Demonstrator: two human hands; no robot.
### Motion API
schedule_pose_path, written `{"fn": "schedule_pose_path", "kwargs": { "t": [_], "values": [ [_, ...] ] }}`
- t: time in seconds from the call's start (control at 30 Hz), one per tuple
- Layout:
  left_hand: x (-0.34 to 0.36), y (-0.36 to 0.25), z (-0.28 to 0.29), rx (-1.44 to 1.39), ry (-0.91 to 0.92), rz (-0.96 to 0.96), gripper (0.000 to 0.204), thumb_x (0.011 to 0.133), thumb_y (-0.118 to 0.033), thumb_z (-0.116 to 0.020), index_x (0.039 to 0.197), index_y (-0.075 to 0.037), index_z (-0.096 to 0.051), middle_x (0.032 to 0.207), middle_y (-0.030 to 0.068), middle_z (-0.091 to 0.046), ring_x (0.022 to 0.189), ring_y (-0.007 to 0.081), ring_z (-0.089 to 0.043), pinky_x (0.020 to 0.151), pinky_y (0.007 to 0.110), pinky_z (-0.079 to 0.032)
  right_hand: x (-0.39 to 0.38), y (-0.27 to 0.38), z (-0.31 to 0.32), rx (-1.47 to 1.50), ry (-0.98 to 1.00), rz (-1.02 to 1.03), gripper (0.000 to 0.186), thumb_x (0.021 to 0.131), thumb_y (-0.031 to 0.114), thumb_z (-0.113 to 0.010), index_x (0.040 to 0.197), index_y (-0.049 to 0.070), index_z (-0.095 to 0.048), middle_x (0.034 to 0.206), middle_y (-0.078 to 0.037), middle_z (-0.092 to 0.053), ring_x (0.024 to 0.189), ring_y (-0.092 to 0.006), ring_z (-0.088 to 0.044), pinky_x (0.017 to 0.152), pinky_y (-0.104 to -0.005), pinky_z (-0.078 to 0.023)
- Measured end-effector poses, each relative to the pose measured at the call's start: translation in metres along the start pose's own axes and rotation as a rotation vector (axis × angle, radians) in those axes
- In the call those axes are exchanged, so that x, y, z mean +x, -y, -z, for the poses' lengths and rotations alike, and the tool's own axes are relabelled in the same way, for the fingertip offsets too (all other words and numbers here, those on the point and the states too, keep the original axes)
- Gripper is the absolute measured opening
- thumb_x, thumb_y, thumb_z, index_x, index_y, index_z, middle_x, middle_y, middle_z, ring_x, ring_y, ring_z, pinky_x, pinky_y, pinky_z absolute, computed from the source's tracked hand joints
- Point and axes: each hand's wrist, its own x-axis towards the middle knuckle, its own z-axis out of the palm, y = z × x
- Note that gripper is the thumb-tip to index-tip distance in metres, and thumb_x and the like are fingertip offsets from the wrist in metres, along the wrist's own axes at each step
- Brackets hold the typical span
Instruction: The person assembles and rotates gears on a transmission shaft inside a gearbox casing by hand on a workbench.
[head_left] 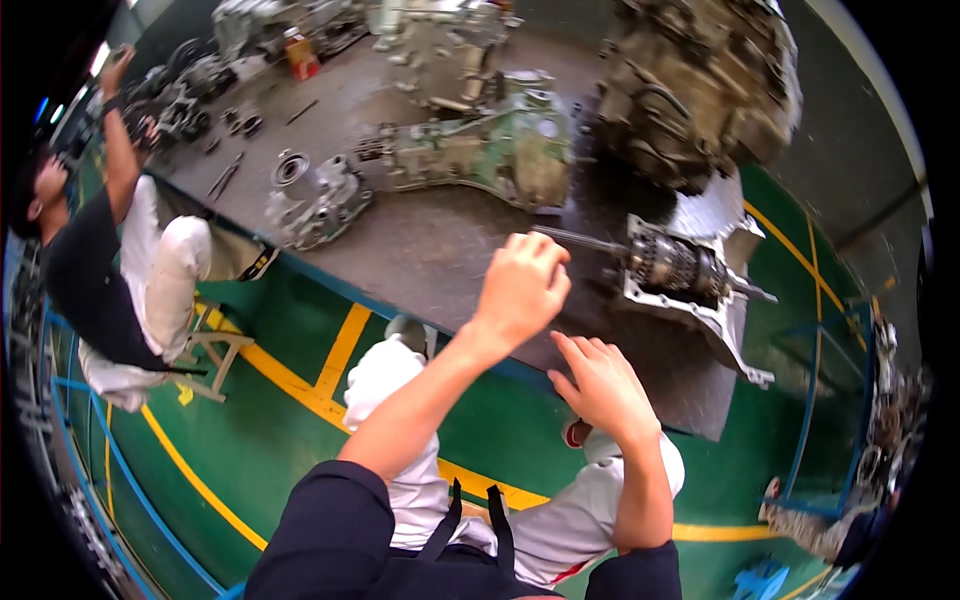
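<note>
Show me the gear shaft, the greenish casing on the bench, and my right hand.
Gear shaft (672, 264): head view, on its stacked gears.
Greenish casing (482, 155): head view, middle of its side.
Right hand (612, 395): head view, back of the hand.

From afar I count: 1 left hand | 1 right hand | 1 geared shaft assembly | 1 counter | 1 red-and-yellow bottle | 1 wooden stool

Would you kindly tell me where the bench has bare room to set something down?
Bare tabletop lies between the small grey housing and the left hand, in front of the greenish casing. Another patch lies between the right hand and the open housing. The large brown casing crowds the back right.
</note>
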Motion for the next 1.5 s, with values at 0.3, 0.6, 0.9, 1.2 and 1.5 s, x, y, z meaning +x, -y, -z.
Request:
{"fn": "schedule_pose_path", "kwargs": {
  "t": [0.3, 0.6, 0.9, 1.2, 1.5],
  "values": [
    [-0.024, -0.003, 0.003, 0.000, 0.126, 0.058, 0.015, 0.091, -0.017, -0.064, 0.096, -0.005, -0.071, 0.094, 0.0101, -0.070, 0.093, 0.0312, -0.065, 0.087, 0.045, -0.051, 0.007, 0.013, -0.004, -0.037, 0.064, 0.007, 0.044, 0.089, 0.022, -0.070, 0.126, 0.000, -0.061, 0.099, -0.011, -0.066, 0.098, -0.0287, -0.063, 0.086, -0.0408, -0.048],
    [-0.028, -0.002, 0.003, 0.006, 0.182, 0.052, 0.015, 0.091, -0.017, -0.063, 0.094, -0.004, -0.071, 0.091, 0.0109, -0.071, 0.090, 0.0316, -0.066, 0.084, 0.044, -0.052, 0.016, 0.016, -0.010, -0.008, 0.025, 0.048, 0.026, 0.087, 0.021, -0.071, 0.104, 0.002, -0.063, 0.094, -0.013, -0.066, 0.093, -0.0299, -0.064, 0.085, -0.0413, -0.048],
    [0.011, 0.027, 0.027, 0.031, -0.067, 0.263, 0.018, 0.094, -0.021, -0.061, 0.097, -0.009, -0.073, 0.087, 0.0164, -0.074, 0.083, 0.0359, -0.073, 0.075, 0.045, -0.058, 0.009, 0.014, -0.010, 0.012, -0.067, 0.122, 0.041, 0.090, 0.020, -0.069, 0.126, 0.001, -0.061, 0.096, -0.011, -0.067, 0.092, -0.0276, -0.064, 0.086, -0.0403, -0.050],
    [0.069, 0.146, 0.013, 0.208, 0.026, 0.441, 0.033, 0.096, -0.034, -0.062, 0.103, -0.004, -0.075, 0.093, 0.0154, -0.077, 0.089, 0.0307, -0.075, 0.083, 0.042, -0.056, 0.011, 0.005, -0.016, 0.030, -0.036, 0.071, 0.041, 0.090, 0.020, -0.070, 0.125, 0.001, -0.061, 0.098, -0.011, -0.068, 0.096, -0.0284, -0.065, 0.087, -0.0409, -0.049],
    [0.074, 0.125, 0.027, 0.050, -0.114, 0.509, 0.036, 0.097, -0.036, -0.058, 0.099, -0.004, -0.075, 0.089, 0.0151, -0.076, 0.089, 0.0365, -0.073, 0.085, 0.043, -0.056, 0.008, 0.011, -0.001, 0.031, -0.044, 0.039, 0.042, 0.089, 0.017, -0.070, 0.127, 0.000, -0.061, 0.101, -0.013, -0.067, 0.096, -0.0297, -0.064, 0.087, -0.0413, -0.048]
  ]
}}
